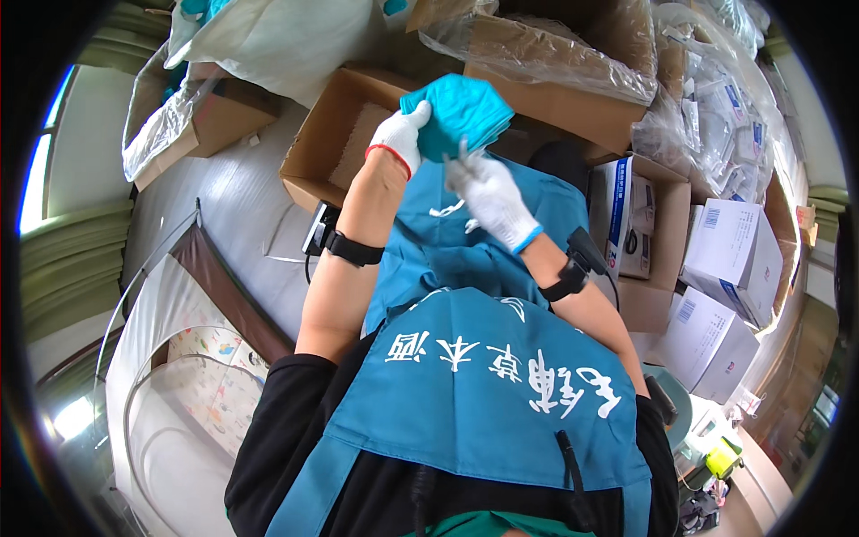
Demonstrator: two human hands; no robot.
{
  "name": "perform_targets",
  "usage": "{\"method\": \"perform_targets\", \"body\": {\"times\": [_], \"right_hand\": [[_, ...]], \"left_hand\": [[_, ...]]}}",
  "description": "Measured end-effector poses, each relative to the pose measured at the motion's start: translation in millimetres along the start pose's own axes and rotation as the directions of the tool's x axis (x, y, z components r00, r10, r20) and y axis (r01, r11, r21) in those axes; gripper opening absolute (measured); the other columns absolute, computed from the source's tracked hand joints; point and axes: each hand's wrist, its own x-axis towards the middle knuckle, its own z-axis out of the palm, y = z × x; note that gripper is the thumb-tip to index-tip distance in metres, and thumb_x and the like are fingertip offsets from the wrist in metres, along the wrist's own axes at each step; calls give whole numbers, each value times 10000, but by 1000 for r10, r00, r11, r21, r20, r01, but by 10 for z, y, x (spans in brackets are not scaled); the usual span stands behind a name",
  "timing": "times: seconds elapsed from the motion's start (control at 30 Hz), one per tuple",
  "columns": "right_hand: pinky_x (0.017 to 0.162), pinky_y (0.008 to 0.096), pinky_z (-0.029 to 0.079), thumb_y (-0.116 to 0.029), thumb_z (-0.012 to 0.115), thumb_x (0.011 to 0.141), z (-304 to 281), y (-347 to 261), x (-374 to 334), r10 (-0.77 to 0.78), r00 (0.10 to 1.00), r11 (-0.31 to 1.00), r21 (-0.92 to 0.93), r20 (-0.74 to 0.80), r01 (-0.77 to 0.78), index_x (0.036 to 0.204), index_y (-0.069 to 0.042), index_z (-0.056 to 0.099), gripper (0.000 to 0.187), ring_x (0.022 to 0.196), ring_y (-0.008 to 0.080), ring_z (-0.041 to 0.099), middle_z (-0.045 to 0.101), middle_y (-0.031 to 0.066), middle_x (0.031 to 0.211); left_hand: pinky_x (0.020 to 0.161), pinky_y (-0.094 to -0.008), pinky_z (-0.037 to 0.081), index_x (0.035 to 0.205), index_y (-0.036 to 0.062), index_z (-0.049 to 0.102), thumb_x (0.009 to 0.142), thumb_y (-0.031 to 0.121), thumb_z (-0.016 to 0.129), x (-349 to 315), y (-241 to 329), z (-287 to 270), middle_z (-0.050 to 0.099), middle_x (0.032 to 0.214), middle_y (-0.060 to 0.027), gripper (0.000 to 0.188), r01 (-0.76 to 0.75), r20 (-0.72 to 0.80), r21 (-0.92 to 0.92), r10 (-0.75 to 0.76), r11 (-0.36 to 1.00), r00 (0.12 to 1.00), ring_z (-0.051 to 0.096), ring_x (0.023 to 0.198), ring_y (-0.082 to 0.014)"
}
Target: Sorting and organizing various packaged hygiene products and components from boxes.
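Observation:
My left hand (pixel 402 133), in a white knit glove with a red cuff, grips a stack of thin teal folded fabric pieces (pixel 461 114) by its left side. The layered edges show at the stack's lower right. Just below that edge is my right hand (pixel 490 192), in a white glove with a blue cuff. Its fingers are smeared by motion, with greyish tips close to the stack. Whether they hold something small cannot be made out. Both hands are above my lap, where a blue apron (pixel 483 376) with white lettering spreads out.
An open cardboard box (pixel 313 148) stands behind my left hand. A larger plastic-lined carton (pixel 573 98) is at the back. On the right are an open box (pixel 658 224), white cartons (pixel 729 255) and a clear bag (pixel 716 116) of packets. A white sack (pixel 268 54) lies far left.

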Motion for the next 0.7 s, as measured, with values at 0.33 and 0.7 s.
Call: {"method": "perform_targets", "body": {"times": [0.33, 0.7], "right_hand": [[501, 315, 378, -323, 487, 1008, 470, 554, -120, 77, 977, 989, 113, 198, -100, 955, -53, 653, 322, 554, 95, 466, 548, 0, 665], [671, 229, 480, -174, 505, 994, -737, -130, -1082, 329, 929, 907, 218, 169, -361, 1093, 46, 634, 274, 778, 96, 583, 658, 72, 922]], "left_hand": [[868, -499, 466, 915, 19, 694, 966, 448, 402, 262, -674, -536, 651, 963, -262, 522, 19, -114, 979, 470, 201, 875, 603, 955, -458], [899, -502, 449, 977, 28, 690, 993, 461, 272, 541, -658, -1098, 657, 1019, -245, 602, 97, -130, 988, 300, 123, 945, 604, 988, -442]]}}
